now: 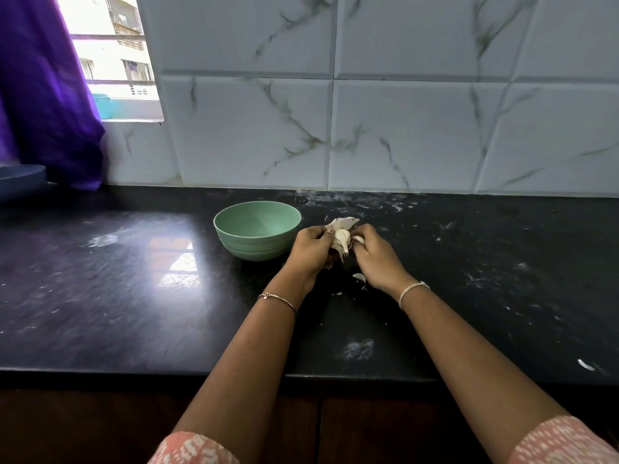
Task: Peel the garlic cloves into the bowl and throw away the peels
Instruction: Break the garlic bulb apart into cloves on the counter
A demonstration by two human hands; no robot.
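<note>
Garlic point(341, 236) just beside green bowl point(254, 246)

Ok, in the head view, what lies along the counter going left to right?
Blue plate → green bowl → left hand → garlic bulb, gripped by both hands → right hand → white peel scrap at far right.

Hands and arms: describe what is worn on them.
The left hand has a thin metallic bracelet with a small charm at its wrist. The right hand has a pale thread band at its wrist. Forearms are bare; pink sleeves with a white print show at the bottom edge.
</note>
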